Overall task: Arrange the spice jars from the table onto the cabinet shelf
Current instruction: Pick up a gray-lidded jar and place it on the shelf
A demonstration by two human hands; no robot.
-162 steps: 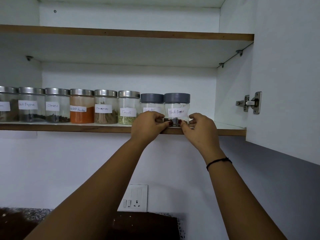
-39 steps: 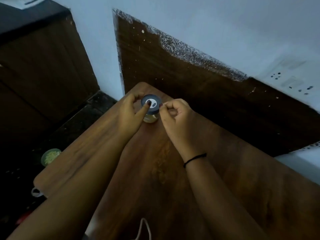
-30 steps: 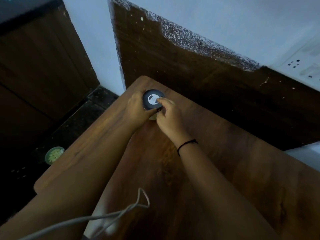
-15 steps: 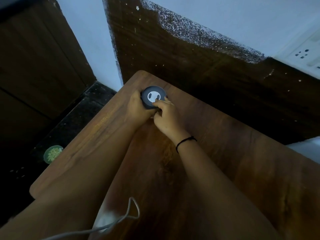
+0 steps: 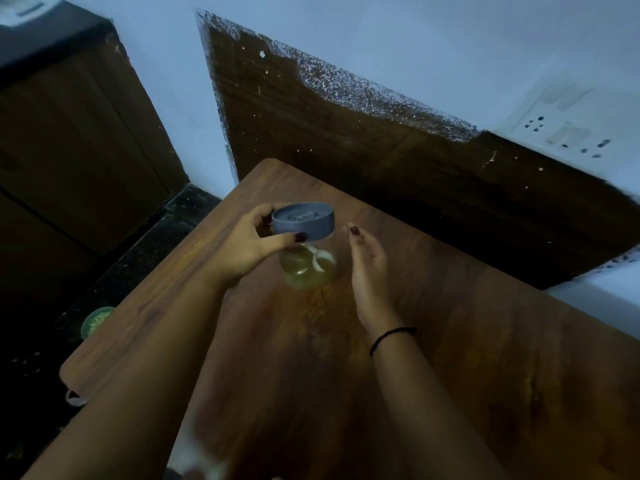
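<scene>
Left hand (image 5: 242, 251) grips a spice jar (image 5: 306, 247) by its lid, above the wooden table (image 5: 450, 341); right hand (image 5: 367, 261) is open beside it.

Thumb and fingers of the left hand pinch the grey-blue lid (image 5: 303, 220) at its rim, and the clear jar hangs under it, tilted slightly, with yellowish-green contents and a white label partly showing. Whether its base touches the tabletop cannot be told. The right hand is flat, fingers straight, palm toward the jar and just apart from it; a black band (image 5: 391, 337) circles that wrist. Off the table's left edge, low on the dark floor, lies a small round green thing (image 5: 97, 320).
</scene>
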